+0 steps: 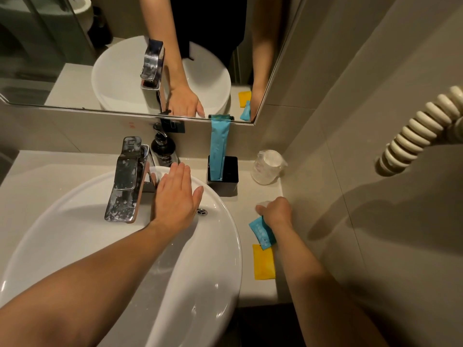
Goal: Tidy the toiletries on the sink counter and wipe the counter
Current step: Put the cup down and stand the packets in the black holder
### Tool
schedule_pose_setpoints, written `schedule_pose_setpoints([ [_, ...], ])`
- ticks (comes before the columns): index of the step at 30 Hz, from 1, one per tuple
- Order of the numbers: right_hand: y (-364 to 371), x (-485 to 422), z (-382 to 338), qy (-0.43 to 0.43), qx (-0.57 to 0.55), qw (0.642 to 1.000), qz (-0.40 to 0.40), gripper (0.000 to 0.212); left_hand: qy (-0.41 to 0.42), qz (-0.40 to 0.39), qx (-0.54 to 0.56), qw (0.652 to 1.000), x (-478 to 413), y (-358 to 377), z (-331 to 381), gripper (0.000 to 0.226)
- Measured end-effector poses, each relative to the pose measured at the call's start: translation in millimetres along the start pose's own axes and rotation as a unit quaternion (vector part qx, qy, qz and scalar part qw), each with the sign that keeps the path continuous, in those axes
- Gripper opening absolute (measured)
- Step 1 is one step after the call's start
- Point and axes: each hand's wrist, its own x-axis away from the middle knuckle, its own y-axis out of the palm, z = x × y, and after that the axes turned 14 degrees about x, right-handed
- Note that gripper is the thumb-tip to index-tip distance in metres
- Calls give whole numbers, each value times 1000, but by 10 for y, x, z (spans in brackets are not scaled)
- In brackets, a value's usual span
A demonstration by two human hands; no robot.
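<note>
The fingers (263, 209) of the right hand (275, 212) are curled closed around the top of a small blue sachet (261, 232), which hangs from the grip over the bench (246, 204) to the right of the basin (220, 246). Just nearer, a yellow sachet (263, 262) lies flat on the same narrow strip of bench, its far corner just beside the blue one. The left hand (176, 199) is spread flat, fingers (179, 175) straight and together and holding nothing, over the far rim of the basin, just right of the water-spotted chrome tap (126, 179). Farther back, a tall blue packet (218, 149) stands upright in a black square holder (223, 174) against the wall. To its right sits an upturned clear cup (268, 167) in plastic wrap; to its left, behind the tap, a dark pump bottle (164, 149). The mirror (75, 71) above reflects both arms, and a coiled cream cord (411, 136) hangs on the right wall.
</note>
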Motion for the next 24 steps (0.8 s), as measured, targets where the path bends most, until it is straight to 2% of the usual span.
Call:
schedule_pose_setpoints([
  [6,-46,46,0,-40,-13,998,-47,41,-2,-1,-9,1000,-1,4,-1,67],
  [12,-335,232,-105,-97,-46,994,36,30,-3,-4,-13,1000,8,-7,7,67],
  [16,-604,396,-258,-156,-102,978,98,24,-5,-7,-11,1000,1,-16,11,67],
  [20,-750,554,-303,-193,-159,960,130,24,-5,-8,-6,1000,13,-33,17,67],
  [24,-781,620,-273,-200,-157,955,150,22,-5,-11,-10,1000,15,-52,38,67],
])
